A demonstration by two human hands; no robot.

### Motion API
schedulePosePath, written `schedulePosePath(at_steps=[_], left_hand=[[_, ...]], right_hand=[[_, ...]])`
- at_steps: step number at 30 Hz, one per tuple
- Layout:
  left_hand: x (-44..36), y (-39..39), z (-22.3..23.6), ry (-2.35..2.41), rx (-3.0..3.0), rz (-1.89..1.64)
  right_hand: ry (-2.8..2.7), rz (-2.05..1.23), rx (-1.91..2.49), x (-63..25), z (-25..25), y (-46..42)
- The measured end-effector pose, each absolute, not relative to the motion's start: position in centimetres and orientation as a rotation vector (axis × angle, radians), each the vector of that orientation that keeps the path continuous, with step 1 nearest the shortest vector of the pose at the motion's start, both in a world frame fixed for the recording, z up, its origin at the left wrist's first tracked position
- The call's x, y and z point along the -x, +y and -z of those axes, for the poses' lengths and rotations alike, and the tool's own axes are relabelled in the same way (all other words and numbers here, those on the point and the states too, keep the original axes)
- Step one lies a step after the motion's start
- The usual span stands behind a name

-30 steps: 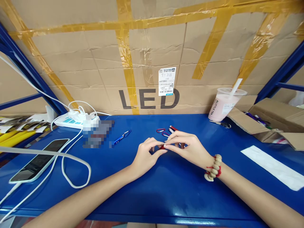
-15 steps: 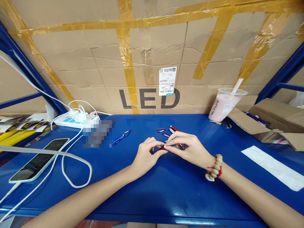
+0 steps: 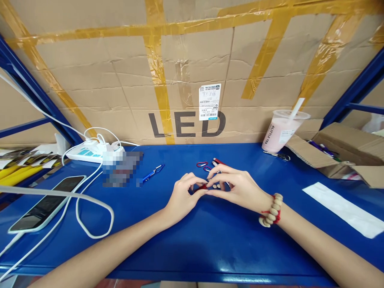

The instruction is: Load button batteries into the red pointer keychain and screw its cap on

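My left hand (image 3: 185,197) is closed, thumb and fingers pinching a small red tube (image 3: 201,187). My right hand (image 3: 237,185), with a beaded bracelet (image 3: 273,211) on the wrist, pinches at the tube's right end; any tiny part between those fingertips is hidden. Small pale round pieces (image 3: 216,186) show through the gap between the right fingers. Just beyond the hands lie a red carabiner (image 3: 202,164), a second carabiner (image 3: 207,169) partly covered by the right fingers, and a red cylinder (image 3: 219,161) with a silvery end. To the left is a blue pen-shaped light (image 3: 149,176) with a carabiner clip.
On the left are a phone (image 3: 45,206), a power strip (image 3: 87,151), loose white cables (image 3: 112,218) and a blurred-out item. At right stand a pink drink cup (image 3: 280,132), keys, an open carton (image 3: 339,160) and a white paper strip (image 3: 345,208). Cardboard backs the blue table (image 3: 195,248).
More of the red tube shows between the fingertips, and the right fingers have parted slightly, revealing the pale pieces behind. The whole view has shifted a little.
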State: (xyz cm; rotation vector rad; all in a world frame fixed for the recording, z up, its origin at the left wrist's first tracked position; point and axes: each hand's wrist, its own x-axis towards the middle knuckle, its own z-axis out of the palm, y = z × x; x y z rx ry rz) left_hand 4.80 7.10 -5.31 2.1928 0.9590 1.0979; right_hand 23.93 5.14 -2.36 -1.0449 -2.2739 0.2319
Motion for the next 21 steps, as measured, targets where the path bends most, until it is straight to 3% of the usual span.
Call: schedulePosePath(at_steps=[9, 15, 21], left_hand=[[-4.9, 7.1, 5.1, 1.008, -2.094, -1.071], [-4.8, 7.1, 4.9, 0.987, -2.103, -1.058], [-4.8, 7.0, 5.2, 0.970, -2.136, -1.078]], right_hand=[[-2.521, -0.041, 1.440, -25.4, 2.3, 6.3], [-2.527, 0.074, 1.324, -25.2, 3.3, 6.5], [-2.118, -0.009, 1.088, -24.5, 2.6, 5.9]])
